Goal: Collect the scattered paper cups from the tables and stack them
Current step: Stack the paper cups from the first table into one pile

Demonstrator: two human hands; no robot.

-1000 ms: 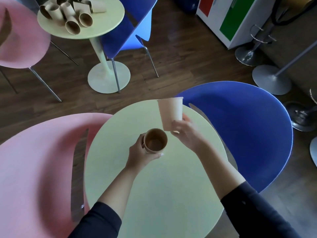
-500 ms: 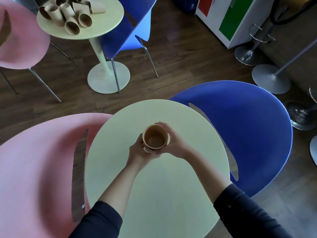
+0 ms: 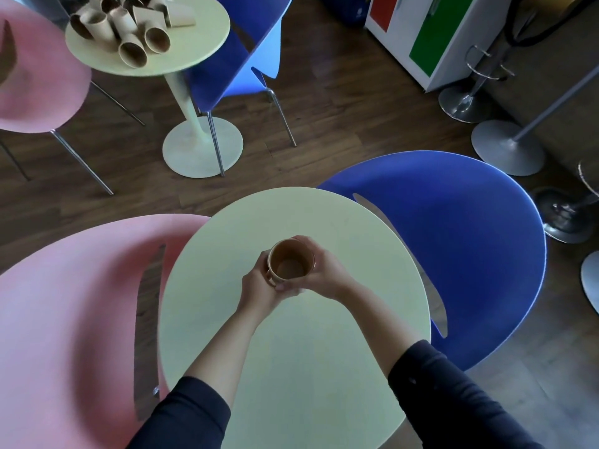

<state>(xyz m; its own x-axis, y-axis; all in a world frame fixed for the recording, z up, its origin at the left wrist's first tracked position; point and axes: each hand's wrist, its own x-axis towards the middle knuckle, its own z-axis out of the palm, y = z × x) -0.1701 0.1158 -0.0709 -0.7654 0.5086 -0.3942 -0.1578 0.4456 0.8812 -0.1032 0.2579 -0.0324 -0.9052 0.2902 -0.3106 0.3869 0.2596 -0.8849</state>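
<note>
Both hands, left hand and right hand, fingers wrapped around the nested cups, upright above the surface, probably seating the stack; more cups waiting.

Brown paper cup stack, upright, mouth open upward, clasped between both hands above the near table, several loose cups lying tipped on their sides on the far table, well apart from the grip

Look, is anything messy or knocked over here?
Yes. On the far round table, a bunch of paper cups lie tipped on their sides in a jumble. The cup stack held by both hands looks upright and fine.
</note>
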